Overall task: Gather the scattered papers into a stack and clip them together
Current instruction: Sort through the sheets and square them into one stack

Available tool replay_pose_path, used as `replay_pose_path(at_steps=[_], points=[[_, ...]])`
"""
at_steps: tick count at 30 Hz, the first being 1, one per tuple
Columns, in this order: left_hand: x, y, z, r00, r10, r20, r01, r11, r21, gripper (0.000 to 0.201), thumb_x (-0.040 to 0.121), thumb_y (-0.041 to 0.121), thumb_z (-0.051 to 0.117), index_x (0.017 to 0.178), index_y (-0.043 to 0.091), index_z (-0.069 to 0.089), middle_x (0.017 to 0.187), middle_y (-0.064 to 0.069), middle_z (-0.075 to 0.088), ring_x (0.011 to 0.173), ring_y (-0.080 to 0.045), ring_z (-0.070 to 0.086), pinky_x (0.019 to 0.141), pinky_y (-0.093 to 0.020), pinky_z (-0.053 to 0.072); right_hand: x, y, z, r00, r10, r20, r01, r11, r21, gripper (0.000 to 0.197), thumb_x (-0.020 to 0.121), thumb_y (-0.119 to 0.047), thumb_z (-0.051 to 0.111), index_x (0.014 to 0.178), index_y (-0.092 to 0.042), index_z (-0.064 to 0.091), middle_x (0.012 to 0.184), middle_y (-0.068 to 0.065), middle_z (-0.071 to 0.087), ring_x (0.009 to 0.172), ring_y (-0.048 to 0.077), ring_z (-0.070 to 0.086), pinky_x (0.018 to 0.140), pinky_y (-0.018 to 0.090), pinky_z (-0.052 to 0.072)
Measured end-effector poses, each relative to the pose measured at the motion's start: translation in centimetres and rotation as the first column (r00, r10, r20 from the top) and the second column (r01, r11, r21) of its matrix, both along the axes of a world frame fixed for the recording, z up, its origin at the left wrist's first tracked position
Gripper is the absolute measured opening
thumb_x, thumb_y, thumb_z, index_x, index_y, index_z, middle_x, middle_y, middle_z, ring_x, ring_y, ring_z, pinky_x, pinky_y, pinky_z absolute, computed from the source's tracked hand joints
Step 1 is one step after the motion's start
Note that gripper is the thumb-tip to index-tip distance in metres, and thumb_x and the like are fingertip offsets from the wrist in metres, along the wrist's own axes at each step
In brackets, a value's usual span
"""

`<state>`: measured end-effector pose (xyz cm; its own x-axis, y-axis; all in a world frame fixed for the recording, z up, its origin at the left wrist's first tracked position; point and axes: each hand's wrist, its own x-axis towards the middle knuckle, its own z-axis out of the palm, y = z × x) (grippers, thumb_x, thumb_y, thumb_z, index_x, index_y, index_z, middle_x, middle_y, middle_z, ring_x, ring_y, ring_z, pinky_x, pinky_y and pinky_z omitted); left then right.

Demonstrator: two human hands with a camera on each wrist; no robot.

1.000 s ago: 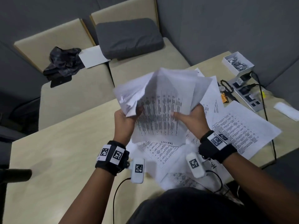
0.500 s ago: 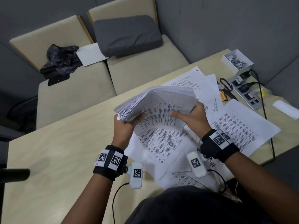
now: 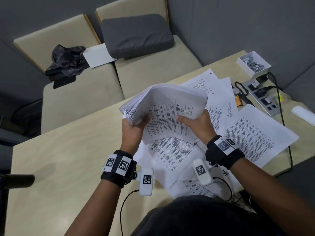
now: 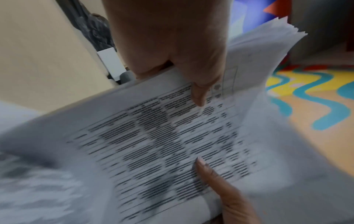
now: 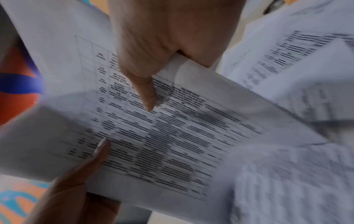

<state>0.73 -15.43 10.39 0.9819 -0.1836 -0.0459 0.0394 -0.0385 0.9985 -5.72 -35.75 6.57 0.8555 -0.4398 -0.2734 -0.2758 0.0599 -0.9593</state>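
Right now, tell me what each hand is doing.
Left hand: grips the left edge of the paper stack, thumb on top.
Right hand: grips the same stack's right edge.

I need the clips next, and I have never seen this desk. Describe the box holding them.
Follow the table to its far right corner. Just beyond the grey power strip sits a small white open box, the only container there, filled with dark metal clips.
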Motion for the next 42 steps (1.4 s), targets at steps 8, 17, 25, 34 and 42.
replay_pose_path(at_steps=[8,17,25,34,42], points=[[-0.2,1.0,-3.6,0.993,-0.039,0.111,-0.007,0.922,0.388,0.011,0.087,0.016,0.068,0.078,0.011,0.064,0.076,-0.016,0.066,0.068,-0.019,0.055,0.066,-0.052,0.052,-1.6,-0.7,-3.8,0.976,0.167,-0.138,-0.175,0.983,-0.049,0.029,0.078,-0.016,0.079,0.104,-0.012,0.068,0.104,0.009,0.074,0.092,0.020,0.072,0.086,0.041,0.058],[4.0,10.0,-6.4,0.997,0.007,-0.079,0.049,0.733,0.678,0.036,0.083,0.019,0.072,0.057,0.000,0.056,0.054,-0.015,0.060,0.050,-0.024,0.057,0.053,-0.034,0.046,-6.3,-8.8,-8.3,0.796,-0.194,-0.573,0.060,0.968,-0.244,0.030,0.078,-0.012,0.070,0.109,-0.011,0.066,0.105,0.015,0.071,0.094,0.027,0.067,0.089,0.036,0.054],[0.6,11.8,-14.4,0.877,0.049,-0.477,0.341,0.635,0.693,0.035,0.086,0.021,0.071,0.062,0.001,0.056,0.053,-0.013,0.059,0.050,-0.025,0.057,0.050,-0.030,0.045,-6.7,-5.2,-9.1,0.856,0.078,-0.511,0.079,0.957,0.279,0.016,0.088,-0.007,0.067,0.094,-0.003,0.053,0.101,0.023,0.069,0.091,0.030,0.068,0.086,0.039,0.053],[-0.3,7.7,-14.0,0.869,-0.131,-0.478,0.451,0.610,0.652,0.037,0.089,0.022,0.069,0.058,0.011,0.050,0.051,-0.002,0.055,0.042,-0.014,0.052,0.042,-0.019,0.039,-4.3,-2.0,-10.9,0.872,0.114,-0.476,-0.012,0.977,0.213,0.033,0.075,0.001,0.079,0.105,0.000,0.064,0.102,0.015,0.071,0.089,0.027,0.069,0.080,0.041,0.058],[0.9,12.3,-13.9,0.909,0.074,-0.411,0.250,0.692,0.677,0.041,0.086,0.017,0.071,0.054,0.006,0.050,0.043,-0.006,0.053,0.035,-0.017,0.049,0.039,-0.021,0.037,-1.6,-4.1,-10.5,0.851,-0.135,-0.508,-0.002,0.966,-0.260,0.031,0.077,-0.028,0.067,0.065,-0.016,0.040,0.086,0.005,0.050,0.068,0.019,0.050,0.063,0.032,0.044]])
